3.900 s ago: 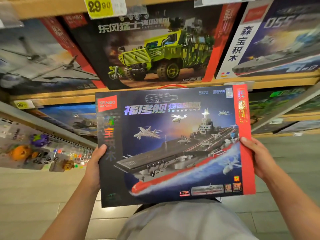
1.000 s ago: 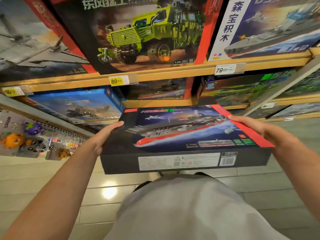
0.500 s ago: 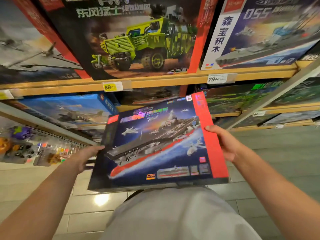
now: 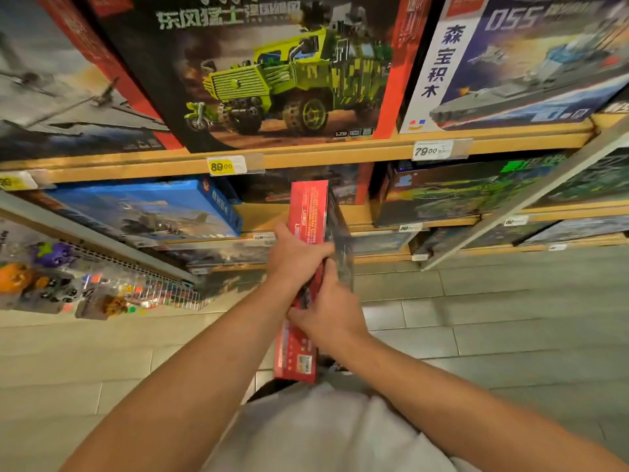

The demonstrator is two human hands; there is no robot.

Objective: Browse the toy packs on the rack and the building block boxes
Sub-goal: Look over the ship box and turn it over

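I hold the aircraft-carrier block box (image 4: 308, 212) edge-on in front of me, its narrow red side facing the camera and its picture face turned away. My left hand (image 4: 294, 257) grips the box from the left around its middle. My right hand (image 4: 328, 316) grips it just below, from the right. Behind it stand other block boxes: a green truck box (image 4: 272, 73), a 055 warship box (image 4: 520, 59) and a blue jet box (image 4: 146, 209). Hanging toy packs (image 4: 44, 284) fill the rack at lower left.
Wooden shelves (image 4: 340, 153) carry price tags 89.00 (image 4: 221, 166) and 79.00 (image 4: 432, 150). A slanted grey upright (image 4: 531, 195) crosses the right side. A gap shows on the second shelf behind the held box. Pale floor tiles (image 4: 476, 318) lie below.
I have turned the box from face-up to edge-on, so only its red side shows. Both hands came together at its middle; earlier they held opposite edges.
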